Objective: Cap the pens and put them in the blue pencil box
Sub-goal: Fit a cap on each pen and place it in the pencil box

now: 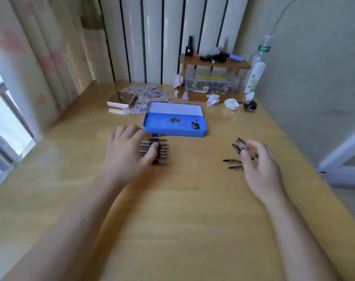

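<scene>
A blue pencil box (173,123) lies open in the middle of the wooden desk (182,199), its lid folded back. Just in front of its left end, several uncapped pens (161,152) lie side by side with their tips pointing right. My left hand (130,151) rests flat on their barrels, fingers spread. To the right, several loose clear pen caps (236,155) with black clips are scattered on the desk. My right hand (257,161) hovers over them with fingers curled and apart; it is blurred and I see nothing gripped in it.
Behind the box lie patterned paper sheets (146,94), a small mirror block (120,103), crumpled tissues (231,103), a clear storage box (212,84) under a wooden shelf (215,62), and a tall bottle (255,72) by the right wall. A window is at the left.
</scene>
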